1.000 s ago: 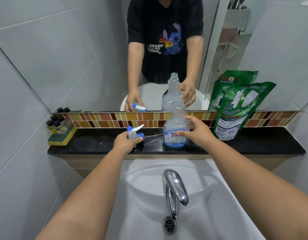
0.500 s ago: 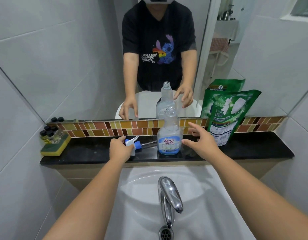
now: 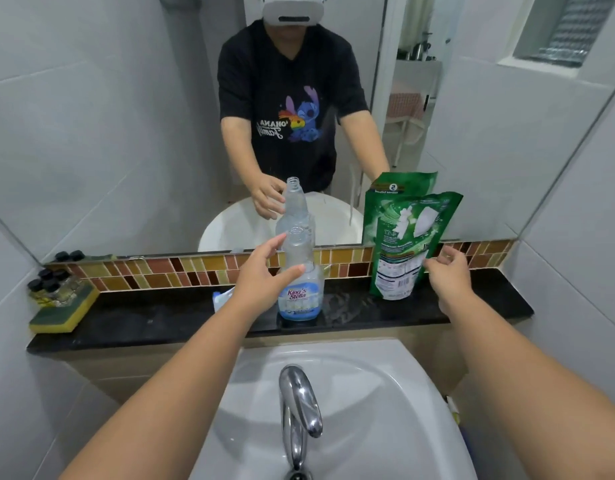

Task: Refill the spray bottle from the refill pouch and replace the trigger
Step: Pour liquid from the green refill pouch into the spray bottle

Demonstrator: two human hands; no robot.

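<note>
The clear spray bottle (image 3: 300,282) stands upright on the black ledge (image 3: 160,317) with its neck uncapped and a little blue liquid at the bottom. My left hand (image 3: 261,271) is open right beside the bottle's left side, thumb near its shoulder, fingers spread. The blue and white trigger (image 3: 220,298) lies on the ledge, mostly hidden behind my left forearm. The green refill pouch (image 3: 408,244) leans upright against the mirror to the right. My right hand (image 3: 449,275) is at the pouch's lower right edge, fingers curled and apart, holding nothing.
A yellow and green sponge (image 3: 65,311) carrying small black-capped bottles (image 3: 51,284) sits at the ledge's left end. A white basin (image 3: 368,393) with a chrome tap (image 3: 299,403) lies below the ledge. The mirror (image 3: 126,116) rises behind, with tiled walls on both sides.
My left hand let go of the trigger, leaving it on the ledge, and moved right to the bottle. My right hand left the bottle and moved right to the pouch.
</note>
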